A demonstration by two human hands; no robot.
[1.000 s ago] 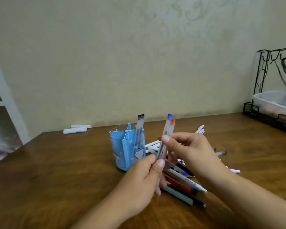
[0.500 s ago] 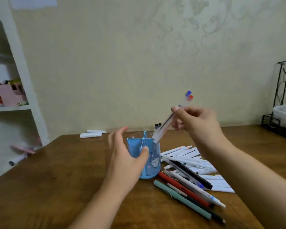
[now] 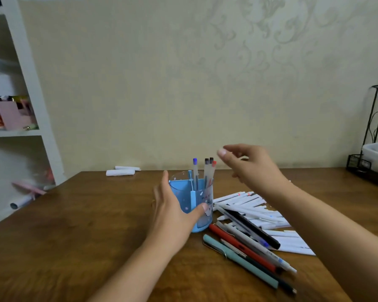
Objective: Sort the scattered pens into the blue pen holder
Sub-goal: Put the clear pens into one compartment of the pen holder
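The blue pen holder (image 3: 184,194) stands mid-table with several clear pens upright in it: a blue-capped pen (image 3: 195,168), two black-capped ones and a red-capped pen (image 3: 213,168). My left hand (image 3: 172,210) wraps around the holder's left and front side, thumb on its front. My right hand (image 3: 249,164) hovers just right of the pen tops, fingers loosely apart and holding nothing. Scattered pens (image 3: 244,240) lie right of the holder: teal, red, black and grey ones, with a pile of white pens (image 3: 249,205) behind.
The wooden table (image 3: 74,225) meets the wall at the back. Two white rolls (image 3: 120,172) lie at the back edge. A white shelf unit (image 3: 31,83) stands at left. A black wire rack (image 3: 375,127) with a white tub sits at the far right.
My right hand has dropped the blue-capped and red-capped pens into the holder and let go, fingers now apart. My left hand has closed around the holder. The camera has tilted slightly.
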